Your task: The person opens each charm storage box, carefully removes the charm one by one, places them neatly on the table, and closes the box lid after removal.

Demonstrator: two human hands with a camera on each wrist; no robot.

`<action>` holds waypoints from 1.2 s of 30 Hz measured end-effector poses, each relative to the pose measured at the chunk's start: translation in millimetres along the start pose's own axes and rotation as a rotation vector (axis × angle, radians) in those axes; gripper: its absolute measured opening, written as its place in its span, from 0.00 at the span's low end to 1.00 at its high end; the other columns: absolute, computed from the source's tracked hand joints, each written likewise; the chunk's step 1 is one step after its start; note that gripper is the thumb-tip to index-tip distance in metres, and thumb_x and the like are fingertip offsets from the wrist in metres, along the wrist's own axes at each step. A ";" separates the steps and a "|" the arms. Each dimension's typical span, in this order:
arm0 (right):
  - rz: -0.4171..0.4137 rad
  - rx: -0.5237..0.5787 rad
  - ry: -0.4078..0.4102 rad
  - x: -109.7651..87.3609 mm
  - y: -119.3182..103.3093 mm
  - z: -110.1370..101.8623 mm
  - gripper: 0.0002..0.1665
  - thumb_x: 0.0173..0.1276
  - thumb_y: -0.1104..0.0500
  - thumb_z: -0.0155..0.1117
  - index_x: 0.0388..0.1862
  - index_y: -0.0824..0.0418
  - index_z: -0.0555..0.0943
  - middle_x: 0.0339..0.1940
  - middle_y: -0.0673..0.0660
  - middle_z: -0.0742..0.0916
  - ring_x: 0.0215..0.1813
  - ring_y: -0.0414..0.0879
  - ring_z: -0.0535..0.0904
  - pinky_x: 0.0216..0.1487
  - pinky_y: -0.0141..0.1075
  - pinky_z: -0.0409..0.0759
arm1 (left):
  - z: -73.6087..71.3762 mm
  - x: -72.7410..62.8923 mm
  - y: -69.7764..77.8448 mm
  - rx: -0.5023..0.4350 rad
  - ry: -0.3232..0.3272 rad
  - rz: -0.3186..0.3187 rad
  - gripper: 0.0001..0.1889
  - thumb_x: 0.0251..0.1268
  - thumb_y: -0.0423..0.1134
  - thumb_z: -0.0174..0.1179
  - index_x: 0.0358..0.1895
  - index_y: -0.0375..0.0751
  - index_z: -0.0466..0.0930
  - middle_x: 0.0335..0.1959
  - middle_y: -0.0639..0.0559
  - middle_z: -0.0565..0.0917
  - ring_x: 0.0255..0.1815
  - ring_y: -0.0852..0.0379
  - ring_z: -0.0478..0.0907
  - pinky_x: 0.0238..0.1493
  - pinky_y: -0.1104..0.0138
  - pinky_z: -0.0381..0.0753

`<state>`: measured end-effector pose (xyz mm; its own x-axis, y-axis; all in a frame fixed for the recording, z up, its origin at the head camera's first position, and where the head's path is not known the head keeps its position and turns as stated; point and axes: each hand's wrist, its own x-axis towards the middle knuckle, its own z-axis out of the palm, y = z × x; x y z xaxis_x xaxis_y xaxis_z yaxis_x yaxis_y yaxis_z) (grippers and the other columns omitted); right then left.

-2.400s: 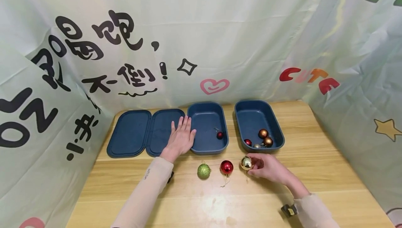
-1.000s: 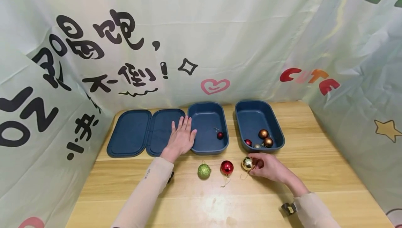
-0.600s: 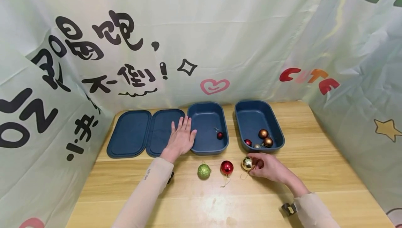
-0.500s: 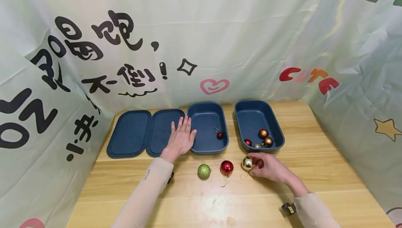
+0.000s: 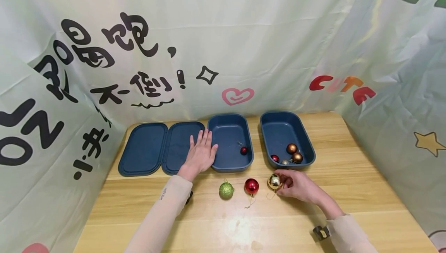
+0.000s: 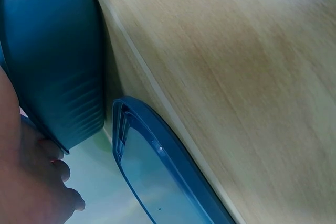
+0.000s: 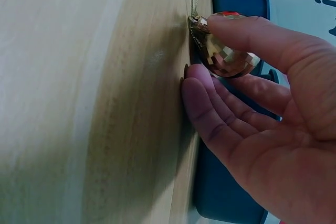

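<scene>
With thumb and fingers my right hand (image 5: 300, 185) holds a shiny gold faceted Christmas bauble (image 5: 273, 182) at the table, just in front of the right blue box (image 5: 287, 123). The right wrist view shows the thumb on the gold bauble (image 7: 231, 59) near its cap and string. My left hand (image 5: 199, 155) lies with straight fingers at the left wall of the middle blue box (image 5: 228, 131), partly over a blue lid (image 5: 177, 144). A red bauble (image 5: 251, 186) and a green glittery bauble (image 5: 226, 190) sit in a row left of the gold one.
A small dark red bauble (image 5: 244, 150) lies in the middle box. Inside the right box are two copper baubles (image 5: 292, 148), a small red one (image 5: 275, 158) and a small pale one (image 5: 285, 162). Another blue lid (image 5: 143, 148) lies far left. Printed cloth hangs behind the table.
Since the earliest frame the gold bauble has shifted very slightly right in my right hand, and its string lies differently. In the last second nothing has visibly moved; the left hand stays put.
</scene>
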<state>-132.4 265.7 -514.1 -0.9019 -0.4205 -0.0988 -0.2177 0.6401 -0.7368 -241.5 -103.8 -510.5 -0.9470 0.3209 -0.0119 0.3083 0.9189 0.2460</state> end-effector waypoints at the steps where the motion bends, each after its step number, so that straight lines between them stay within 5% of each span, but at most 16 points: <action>1: -0.001 0.000 -0.001 -0.2 -0.1 -0.2 0.39 0.59 0.61 0.82 0.68 0.72 0.79 0.37 0.53 0.87 0.35 0.35 0.81 0.36 0.29 0.82 | 0.3 -0.1 -0.2 -0.001 0.001 0.001 0.35 0.89 0.56 0.32 0.87 0.38 0.47 0.89 0.42 0.46 0.90 0.41 0.42 0.86 0.37 0.37; 8: -0.024 0.019 0.016 -4.2 -6.9 -4.8 0.40 0.58 0.63 0.83 0.68 0.74 0.78 0.39 0.55 0.88 0.36 0.35 0.82 0.38 0.29 0.84 | 1.4 0.4 -1.2 -0.004 0.002 0.004 0.35 0.89 0.56 0.30 0.87 0.39 0.47 0.89 0.42 0.46 0.90 0.41 0.42 0.86 0.37 0.37; 19: -0.066 -0.051 0.122 -4.6 -43.5 -40.9 0.34 0.62 0.64 0.80 0.67 0.70 0.81 0.47 0.62 0.90 0.43 0.43 0.88 0.45 0.35 0.88 | -0.1 0.7 -0.6 -0.009 -0.006 0.002 0.34 0.90 0.54 0.33 0.87 0.39 0.46 0.89 0.43 0.45 0.90 0.42 0.41 0.86 0.38 0.36; 27: -0.093 -0.032 0.181 25.6 -60.5 -43.7 0.27 0.68 0.58 0.77 0.64 0.65 0.84 0.49 0.60 0.91 0.45 0.42 0.87 0.47 0.31 0.87 | 0.0 -0.3 -0.3 -0.005 -0.001 0.007 0.35 0.89 0.55 0.33 0.87 0.38 0.47 0.89 0.41 0.47 0.90 0.41 0.42 0.86 0.37 0.36; 36: -0.134 0.053 0.176 71.8 -72.4 -35.5 0.27 0.68 0.63 0.76 0.65 0.65 0.83 0.52 0.61 0.91 0.49 0.47 0.88 0.51 0.32 0.87 | -1.4 -1.2 0.0 -0.005 0.006 0.013 0.35 0.89 0.55 0.32 0.87 0.37 0.48 0.88 0.40 0.48 0.90 0.40 0.43 0.86 0.37 0.37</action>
<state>-194.6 212.0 -444.1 -0.9183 -0.3782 0.1171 -0.3244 0.5492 -0.7701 -240.5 -104.5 -509.1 -0.9436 0.3309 -0.0029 0.3197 0.9138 0.2507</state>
